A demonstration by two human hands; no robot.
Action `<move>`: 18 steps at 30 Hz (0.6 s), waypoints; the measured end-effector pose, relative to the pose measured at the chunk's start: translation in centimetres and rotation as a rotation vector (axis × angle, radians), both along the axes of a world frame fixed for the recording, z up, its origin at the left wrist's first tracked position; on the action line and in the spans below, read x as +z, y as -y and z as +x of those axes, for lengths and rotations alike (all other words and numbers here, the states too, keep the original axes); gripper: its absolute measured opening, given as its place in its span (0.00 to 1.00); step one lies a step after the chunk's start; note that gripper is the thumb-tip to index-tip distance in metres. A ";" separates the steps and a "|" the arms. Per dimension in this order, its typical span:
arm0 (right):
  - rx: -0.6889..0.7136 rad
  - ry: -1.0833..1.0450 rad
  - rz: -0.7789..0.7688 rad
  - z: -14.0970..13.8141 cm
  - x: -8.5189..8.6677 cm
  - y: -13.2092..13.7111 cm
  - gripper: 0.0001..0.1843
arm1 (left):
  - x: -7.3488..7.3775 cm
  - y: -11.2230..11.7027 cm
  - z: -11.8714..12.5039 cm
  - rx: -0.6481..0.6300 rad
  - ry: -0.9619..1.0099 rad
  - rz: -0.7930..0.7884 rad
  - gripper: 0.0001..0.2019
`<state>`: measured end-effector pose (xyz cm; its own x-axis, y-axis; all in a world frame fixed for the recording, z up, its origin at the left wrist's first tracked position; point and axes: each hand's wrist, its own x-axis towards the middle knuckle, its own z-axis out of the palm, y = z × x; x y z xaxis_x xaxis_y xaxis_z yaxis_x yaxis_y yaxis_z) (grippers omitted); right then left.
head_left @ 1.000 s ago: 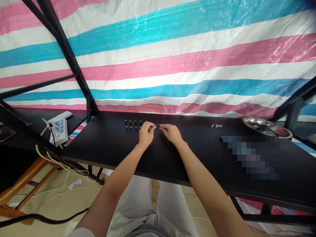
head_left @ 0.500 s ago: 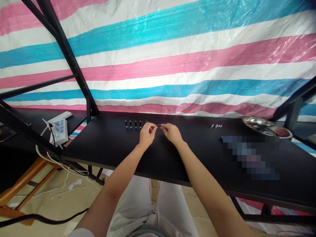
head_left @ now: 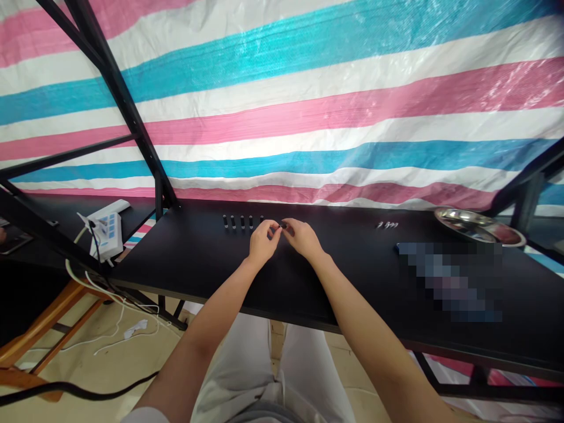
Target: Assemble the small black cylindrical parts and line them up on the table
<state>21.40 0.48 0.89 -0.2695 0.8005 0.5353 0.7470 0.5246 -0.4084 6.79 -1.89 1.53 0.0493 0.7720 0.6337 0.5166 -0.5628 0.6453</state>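
Over the black tabletop (head_left: 352,282), my left hand (head_left: 263,239) and my right hand (head_left: 303,236) meet fingertip to fingertip. A small black cylinder (head_left: 282,224) is pinched between them, mostly covered by the fingers. Both hands are closed on it, each with thumb and fingers together. Left of my left hand, several small black cylinders (head_left: 233,221) with pale lower ends stand upright in a row. Just behind my left fingers, another one (head_left: 262,218) is partly hidden.
Several small shiny pieces (head_left: 388,225) lie to the right, near a round metal tray (head_left: 467,222). A pixelated flat item (head_left: 449,285) rests in front of the tray. At left are a white power strip (head_left: 108,235), black frame posts (head_left: 145,138) and a wooden chair (head_left: 44,329).
My fingertips have drawn closer together, and less of the black cylinder shows between them. My right hand has shifted slightly left. The standing cylinders have stayed put.
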 end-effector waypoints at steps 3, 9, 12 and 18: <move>-0.013 -0.053 -0.035 -0.3 -0.2 0.1 0.11 | -0.1 -0.1 0.0 0.021 0.037 0.000 0.03; -0.066 -0.174 -0.118 -1.3 -2.0 -1.4 0.07 | 0.5 -0.2 -0.4 0.127 0.227 0.006 0.07; -0.081 -0.146 -0.146 -2.0 -2.8 -2.4 0.06 | 0.8 -0.2 -0.6 0.131 0.354 -0.034 0.08; -0.065 -0.032 -0.221 -2.9 -3.1 -3.7 0.04 | 1.3 -0.5 -1.0 0.142 0.560 -0.121 0.08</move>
<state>18.47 4.16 -2.20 -0.1992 0.9144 0.3523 0.7613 0.3708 -0.5319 5.81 -1.34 2.82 -0.3765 0.8152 0.4401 0.1440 -0.4178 0.8970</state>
